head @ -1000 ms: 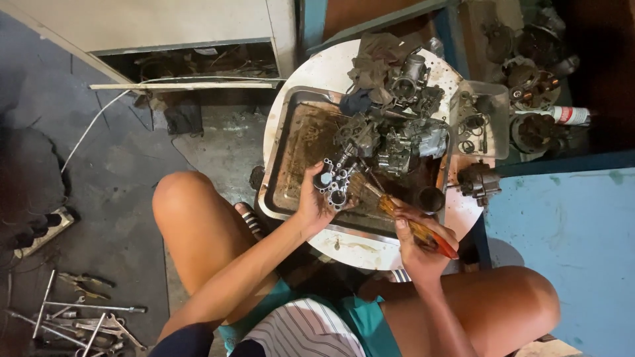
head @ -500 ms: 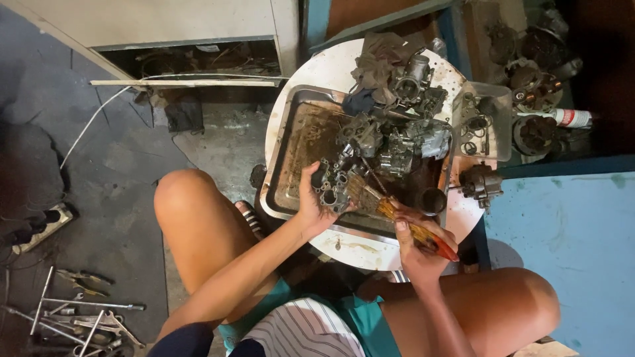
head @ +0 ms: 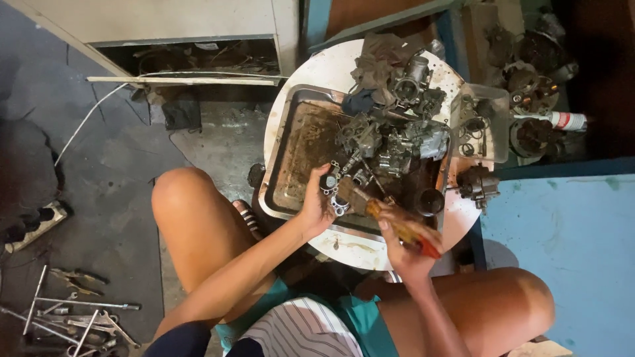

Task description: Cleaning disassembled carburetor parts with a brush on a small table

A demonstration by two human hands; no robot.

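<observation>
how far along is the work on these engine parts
Looks mid-job. Done: several dirty metal parts already lie apart in the metal tray. In hand: the left hand holds a small metal part over the tray, and the right hand holds an orange-handled tool against it. Left: the piled parts look grimy and unassembled.

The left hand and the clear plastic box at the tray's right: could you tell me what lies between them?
In the head view, a heap of grimy carburettor parts in the metal tray.

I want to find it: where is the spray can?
In the head view, the white spray can lies at far right, beside dark engine parts, past the round table.
</observation>
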